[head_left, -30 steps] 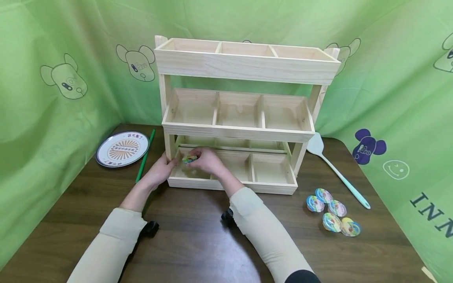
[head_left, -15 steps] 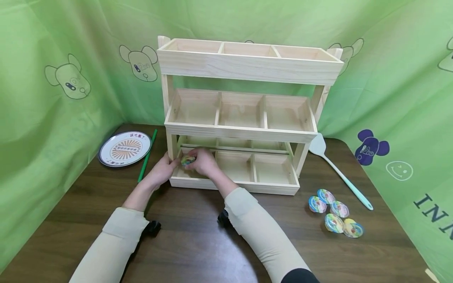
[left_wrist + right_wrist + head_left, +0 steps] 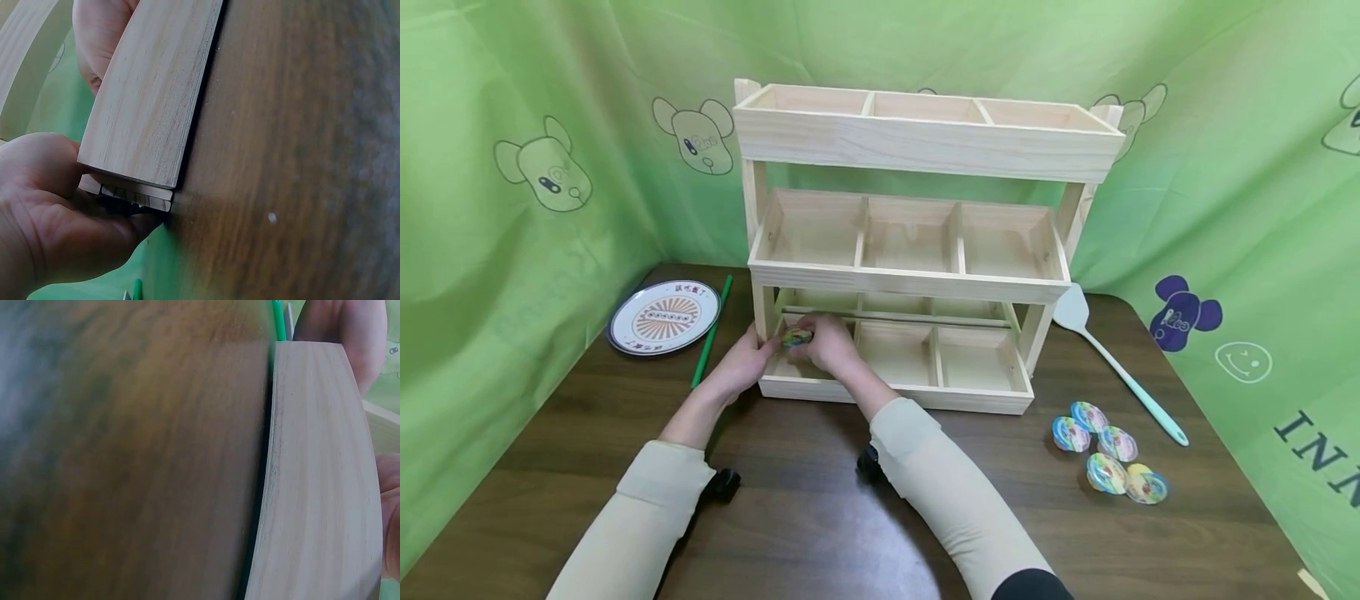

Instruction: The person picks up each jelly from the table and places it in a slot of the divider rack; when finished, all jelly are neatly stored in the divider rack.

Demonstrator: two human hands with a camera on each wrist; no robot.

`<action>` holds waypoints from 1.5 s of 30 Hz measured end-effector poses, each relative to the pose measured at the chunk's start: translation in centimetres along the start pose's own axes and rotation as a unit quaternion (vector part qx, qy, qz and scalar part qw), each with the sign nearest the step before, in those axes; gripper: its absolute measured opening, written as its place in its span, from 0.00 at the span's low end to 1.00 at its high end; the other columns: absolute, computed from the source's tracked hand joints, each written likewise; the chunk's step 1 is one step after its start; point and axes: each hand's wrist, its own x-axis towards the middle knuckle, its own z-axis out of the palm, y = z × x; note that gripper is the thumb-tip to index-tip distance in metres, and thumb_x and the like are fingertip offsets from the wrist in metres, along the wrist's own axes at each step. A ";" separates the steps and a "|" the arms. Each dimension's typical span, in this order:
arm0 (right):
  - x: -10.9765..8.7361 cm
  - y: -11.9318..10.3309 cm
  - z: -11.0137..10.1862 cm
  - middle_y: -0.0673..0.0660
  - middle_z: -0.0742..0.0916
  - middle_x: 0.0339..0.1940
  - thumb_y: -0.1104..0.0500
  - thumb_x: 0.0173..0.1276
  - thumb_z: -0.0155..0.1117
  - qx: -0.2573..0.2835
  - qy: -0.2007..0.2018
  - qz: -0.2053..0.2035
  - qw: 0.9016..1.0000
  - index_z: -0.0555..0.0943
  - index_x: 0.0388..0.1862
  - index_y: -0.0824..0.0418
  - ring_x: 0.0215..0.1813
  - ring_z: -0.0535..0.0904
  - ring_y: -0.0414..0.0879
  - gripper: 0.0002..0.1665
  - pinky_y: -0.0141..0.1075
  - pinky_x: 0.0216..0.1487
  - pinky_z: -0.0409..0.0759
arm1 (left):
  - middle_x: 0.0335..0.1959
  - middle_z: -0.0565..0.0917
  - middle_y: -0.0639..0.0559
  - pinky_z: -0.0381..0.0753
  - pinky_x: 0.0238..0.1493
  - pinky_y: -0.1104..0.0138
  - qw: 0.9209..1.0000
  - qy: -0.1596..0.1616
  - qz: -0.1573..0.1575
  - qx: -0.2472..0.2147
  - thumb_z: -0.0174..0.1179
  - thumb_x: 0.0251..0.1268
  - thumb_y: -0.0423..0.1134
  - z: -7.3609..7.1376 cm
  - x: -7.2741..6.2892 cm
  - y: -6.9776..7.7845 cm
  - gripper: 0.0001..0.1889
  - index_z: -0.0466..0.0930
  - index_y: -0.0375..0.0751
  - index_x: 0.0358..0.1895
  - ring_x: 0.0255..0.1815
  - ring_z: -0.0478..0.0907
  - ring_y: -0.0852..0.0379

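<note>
A three-tier wooden rack (image 3: 925, 146) with divided trays stands on the table. In the head view my right hand (image 3: 831, 343) reaches into the left compartment of its bottom tray (image 3: 891, 396), pinching a small jelly cup (image 3: 797, 336) with a colourful lid. My left hand (image 3: 741, 360) grips the left end of that tray beside the post. The left wrist view shows the left hand (image 3: 69, 219) bent around the wooden end, its fingertips partly hidden behind it. From the right wrist, the tray front (image 3: 322, 475) hides most of the right hand (image 3: 390, 515).
Several more jelly cups (image 3: 1107, 472) lie on the table to the right. A white spatula with a pale green handle (image 3: 1135, 387) lies behind them. Left of the rack are a round printed plate (image 3: 664, 318) and a green stick (image 3: 712, 333). Green cloth hangs around the table.
My right hand has moved slightly left with the jelly cup, closer to the tray's left wall. My left hand keeps its grip on the rack.
</note>
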 end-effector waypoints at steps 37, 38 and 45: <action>-4.7 3.4 -5.9 0.70 0.83 0.58 0.65 0.63 0.74 0.294 -0.032 -0.077 0.952 0.75 0.64 0.72 0.56 0.82 0.56 0.32 0.39 0.57 0.80 | 0.77 0.46 0.20 0.47 0.74 0.39 1.000 -0.010 -0.010 0.014 0.39 0.82 0.32 -0.1 -0.3 0.6 0.33 0.33 0.22 0.78 0.77 0.46 0.27; -4.9 3.5 -6.1 0.70 0.83 0.57 0.66 0.63 0.74 0.305 -0.032 -0.078 0.949 0.75 0.64 0.73 0.56 0.82 0.56 0.32 0.39 0.57 0.81 | 0.77 0.46 0.20 0.47 0.74 0.39 1.000 -0.010 -0.009 0.014 0.39 0.82 0.32 -0.1 -0.3 0.6 0.33 0.33 0.23 0.78 0.77 0.46 0.27; -6.6 4.2 -7.9 0.62 0.86 0.53 0.69 0.63 0.73 0.327 -0.017 -0.084 0.941 0.78 0.61 0.72 0.54 0.84 0.54 0.27 0.41 0.56 0.82 | 0.77 0.47 0.22 0.48 0.74 0.39 1.000 -0.010 -0.008 0.017 0.39 0.83 0.35 -0.1 -0.1 0.3 0.34 0.33 0.26 0.79 0.77 0.46 0.28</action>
